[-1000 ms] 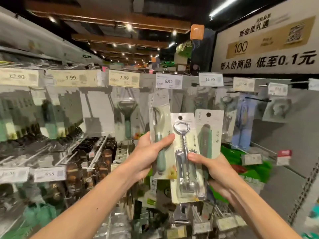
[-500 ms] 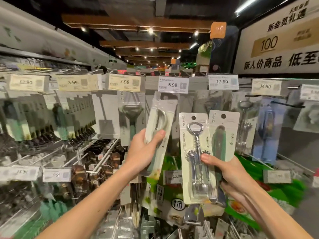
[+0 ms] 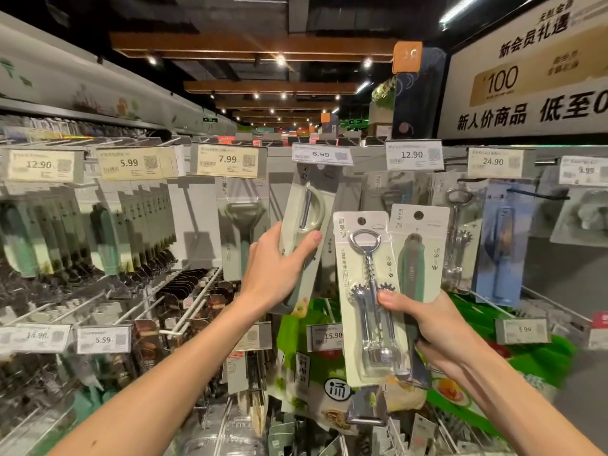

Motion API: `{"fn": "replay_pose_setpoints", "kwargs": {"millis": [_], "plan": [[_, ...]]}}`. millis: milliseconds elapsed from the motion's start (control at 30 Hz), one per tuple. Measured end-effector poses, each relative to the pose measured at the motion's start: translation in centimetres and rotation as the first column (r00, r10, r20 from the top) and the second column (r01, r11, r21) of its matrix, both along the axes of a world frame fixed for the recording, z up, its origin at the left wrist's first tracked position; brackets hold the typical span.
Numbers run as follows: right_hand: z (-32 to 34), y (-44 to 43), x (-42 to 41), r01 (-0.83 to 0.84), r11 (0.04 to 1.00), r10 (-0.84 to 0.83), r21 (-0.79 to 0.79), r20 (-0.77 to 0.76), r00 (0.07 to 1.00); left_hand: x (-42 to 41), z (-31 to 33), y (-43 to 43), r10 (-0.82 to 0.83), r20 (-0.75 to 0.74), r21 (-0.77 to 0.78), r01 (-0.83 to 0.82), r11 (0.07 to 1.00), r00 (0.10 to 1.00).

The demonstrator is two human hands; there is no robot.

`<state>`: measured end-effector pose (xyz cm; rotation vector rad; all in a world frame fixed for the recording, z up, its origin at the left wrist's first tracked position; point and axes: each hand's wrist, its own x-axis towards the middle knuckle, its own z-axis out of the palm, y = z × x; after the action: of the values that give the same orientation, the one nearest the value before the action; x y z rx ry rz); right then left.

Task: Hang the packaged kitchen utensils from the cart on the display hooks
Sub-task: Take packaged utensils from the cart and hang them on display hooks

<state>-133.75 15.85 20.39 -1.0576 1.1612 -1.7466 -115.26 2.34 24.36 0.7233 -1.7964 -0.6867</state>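
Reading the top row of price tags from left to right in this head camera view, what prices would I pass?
12.90 tag → 5.99 tag → 7.99 tag → 6.99 tag → second 12.90 tag → 24.90 tag. One more tag at the far right edge is too blurred to read surely.

The scene is lit from above by small ceiling spotlights [image 3: 280,60] and a strip light [image 3: 460,9], while the ceiling itself is left dark. Hard shadows are thrown on the white back panel [image 3: 194,218]. Motion blur is seen at the left and right edges, where straight lines are bent.
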Motion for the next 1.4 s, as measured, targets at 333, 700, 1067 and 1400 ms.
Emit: {"fn": "replay_pose_setpoints", "kwargs": {"millis": [333, 700, 1067, 1400], "plan": [[0.4, 0.0, 0.2, -0.009, 1.0, 0.009, -0.008, 0.02, 1.0, -1.2, -0.4, 0.4, -0.002, -0.002, 0.1, 0.003, 0.995, 1.0], [1.0, 0.1, 0.4, -0.011, 0.999, 0.011, -0.034, 0.001, 1.0, -3.4, -0.7, -2.1, 0.031, 0.247, 0.275, -0.101, 0.956, 0.968], [0.7, 1.0, -0.9, 0.07, 0.997, -0.07, -0.041, 0.005, 0.998, -2.1, -2.7, 0.3, 0.173, 0.152, 0.088, -0.188, 0.978, 0.973], [0.9, 0.8, 0.1, 0.156, 0.983, -0.149, -0.099, 0.078, 0.986, -5.1, -3.1, 6.7, -0.266, -0.142, 0.335, 0.299, 0.893, 0.953]]}}
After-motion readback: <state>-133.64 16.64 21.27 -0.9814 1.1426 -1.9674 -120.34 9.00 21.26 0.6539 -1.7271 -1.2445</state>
